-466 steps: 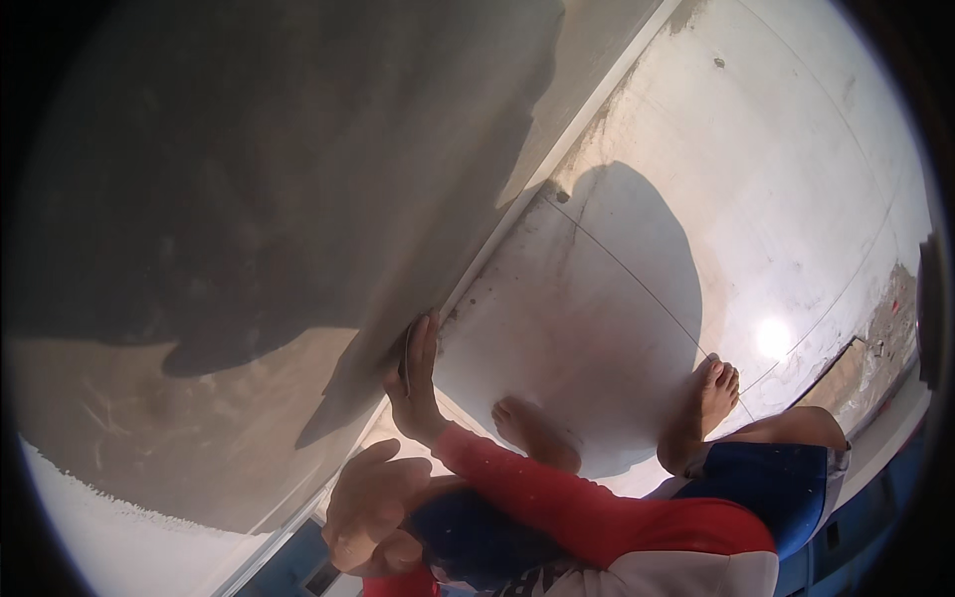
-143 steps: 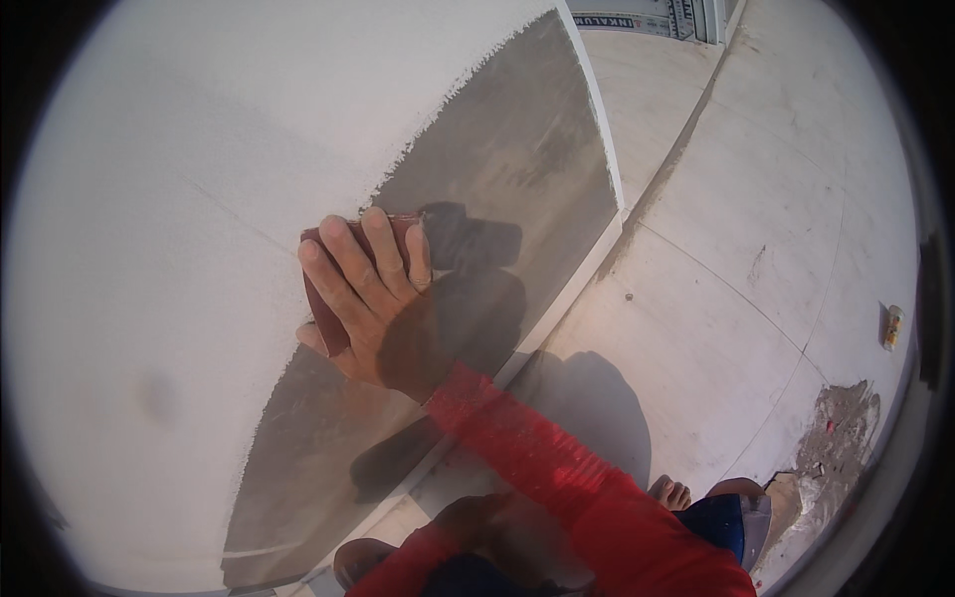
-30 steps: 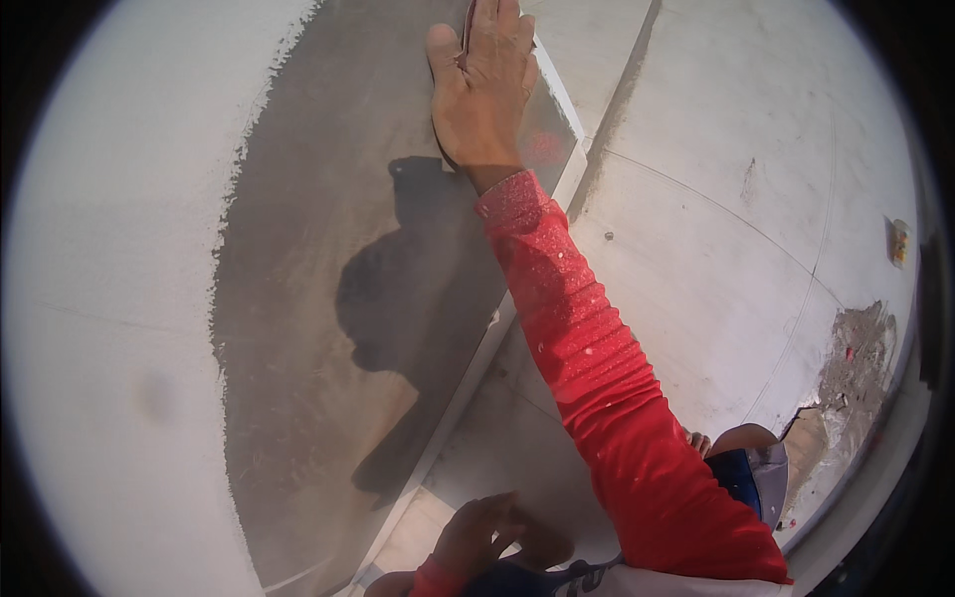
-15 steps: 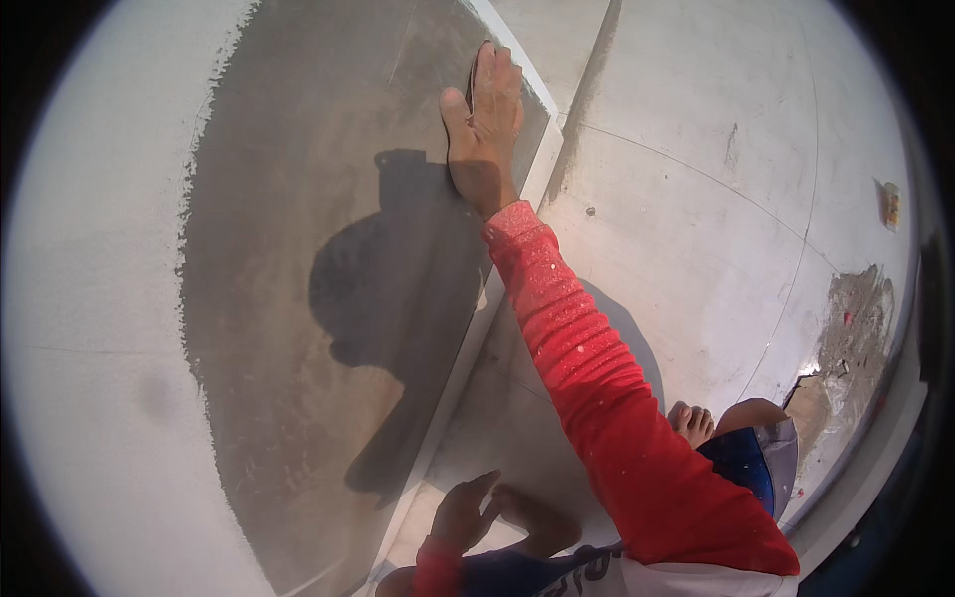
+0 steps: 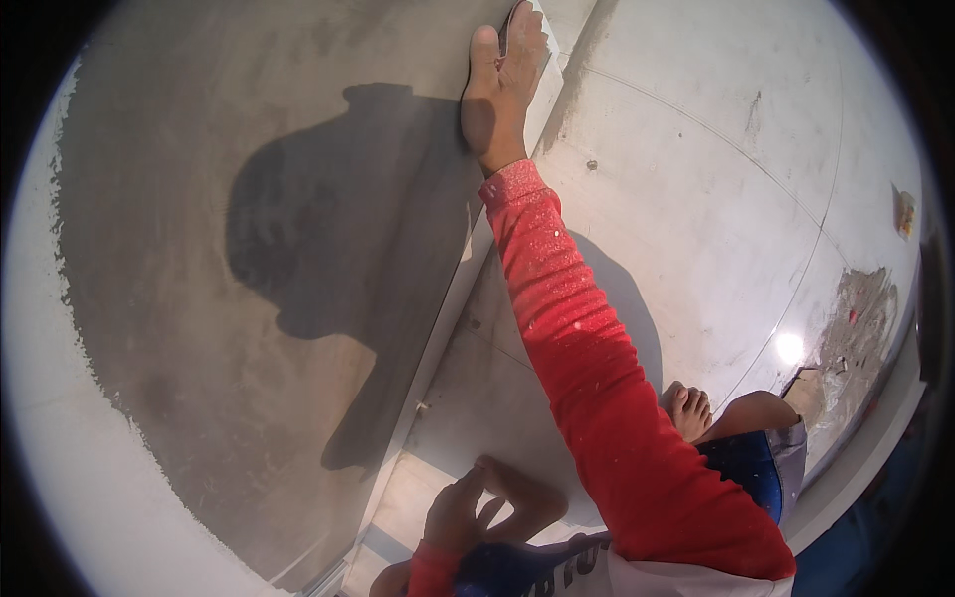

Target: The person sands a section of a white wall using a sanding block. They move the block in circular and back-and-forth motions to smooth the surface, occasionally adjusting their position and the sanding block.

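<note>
My right hand (image 5: 507, 95), on a red-sleeved arm, lies along the right edge of a grey-coated panel (image 5: 169, 259). Its fingers press together over a thin sheet (image 5: 504, 38) with a dark edge, mostly hidden under them; I cannot make out its kind. The thumb rests apart on the grey face. Low in the picture, my left hand (image 5: 456, 512) is beside my bent leg (image 5: 532, 495), thumb apart from the fingers and nothing visible in it.
A pale floor (image 5: 696, 229) with thin joint lines lies right of the panel's white edge (image 5: 443, 323). My bare foot (image 5: 688, 410) stands there. Farther right are a rough broken patch (image 5: 856, 323) and a small yellowish packet (image 5: 904, 214). My shadow falls across the panel.
My right hand has slid farther up along the panel's edge. The view has shifted, so more of the grey coat shows at left. My left hand stays by the leg.
</note>
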`<state>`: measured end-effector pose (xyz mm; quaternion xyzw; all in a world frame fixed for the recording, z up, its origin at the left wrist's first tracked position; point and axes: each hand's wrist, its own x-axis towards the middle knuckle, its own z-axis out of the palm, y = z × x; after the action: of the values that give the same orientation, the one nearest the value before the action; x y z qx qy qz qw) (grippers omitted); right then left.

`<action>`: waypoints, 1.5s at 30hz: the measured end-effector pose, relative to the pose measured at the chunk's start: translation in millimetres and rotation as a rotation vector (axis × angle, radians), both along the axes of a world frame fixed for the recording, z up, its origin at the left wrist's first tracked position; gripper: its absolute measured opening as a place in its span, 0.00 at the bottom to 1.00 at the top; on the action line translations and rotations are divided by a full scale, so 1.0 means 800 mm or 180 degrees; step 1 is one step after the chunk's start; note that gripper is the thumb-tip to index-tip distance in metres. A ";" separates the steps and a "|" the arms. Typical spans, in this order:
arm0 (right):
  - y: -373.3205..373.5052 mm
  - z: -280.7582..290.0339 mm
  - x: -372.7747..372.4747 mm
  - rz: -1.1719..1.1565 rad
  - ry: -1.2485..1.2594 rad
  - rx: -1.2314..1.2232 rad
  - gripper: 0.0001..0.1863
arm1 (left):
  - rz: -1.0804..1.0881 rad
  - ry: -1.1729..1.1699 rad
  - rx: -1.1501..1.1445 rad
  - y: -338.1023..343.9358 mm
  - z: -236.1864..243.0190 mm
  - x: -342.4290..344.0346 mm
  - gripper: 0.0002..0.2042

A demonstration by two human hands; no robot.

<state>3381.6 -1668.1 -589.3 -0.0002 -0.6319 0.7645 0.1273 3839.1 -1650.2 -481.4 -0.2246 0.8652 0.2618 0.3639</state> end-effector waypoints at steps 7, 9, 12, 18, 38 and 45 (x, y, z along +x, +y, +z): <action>-0.123 -0.030 0.381 0.0692 0.0216 0.0375 0.48 | 0.0040 0.0420 -0.2067 -0.073 0.027 0.013 0.18; -0.098 -0.045 0.234 0.0432 0.0127 0.0372 0.48 | 0.0522 0.0823 -0.2258 -0.064 0.063 0.003 0.17; -0.007 -0.064 0.020 0.0204 -0.0269 -0.0209 0.42 | 0.0812 0.1334 -0.1958 -0.034 0.089 -0.009 0.18; -0.098 -0.058 0.283 0.0561 -0.0331 0.0087 0.49 | 0.1417 0.0902 -0.0930 -0.013 0.064 0.007 0.19; -0.097 -0.071 0.438 0.1521 -0.0467 0.0183 0.53 | 0.0693 0.0374 0.0163 0.015 0.085 -0.003 0.27; 0.008 -0.147 0.041 0.0779 -0.0781 -0.1028 0.46 | 0.0118 0.0992 -0.0063 -0.012 0.136 0.024 0.27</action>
<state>3414.2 -1661.5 -707.2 -0.0369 -0.5074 0.8597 -0.0458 3858.4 -1659.5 -372.4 -0.2009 0.9094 0.2916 0.2181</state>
